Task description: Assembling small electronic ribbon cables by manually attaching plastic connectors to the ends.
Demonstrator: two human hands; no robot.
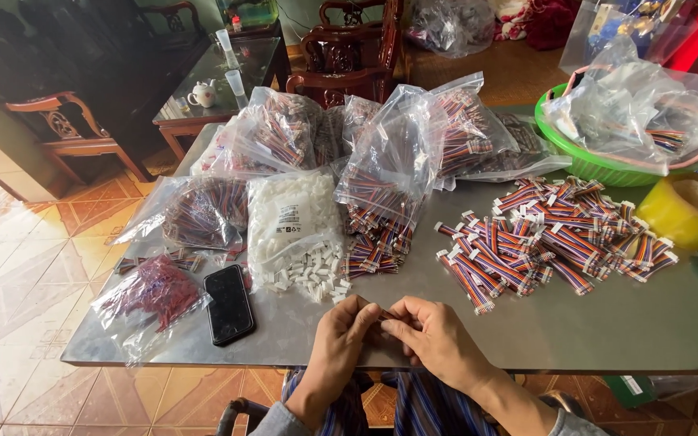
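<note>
My left hand [339, 337] and my right hand [434, 337] meet at the near edge of the grey table [607, 323]. Together they pinch a small striped ribbon-cable piece [383, 315] between the fingertips. Just beyond them lies a spill of small white plastic connectors [310, 274] out of an open clear bag [291, 216]. To the right spreads a pile of multicoloured cable pieces with white ends [551, 238]. More striped cables spill from a clear bag [381, 238] straight ahead.
A black phone [229, 303] lies left of my hands, beside a bag of red parts [153, 295]. Several bags of cables [284, 133] fill the back. A green basket [599, 165] with plastic bags and a yellow tape roll [688, 210] stand at right. Wooden chairs and a glass table stand behind.
</note>
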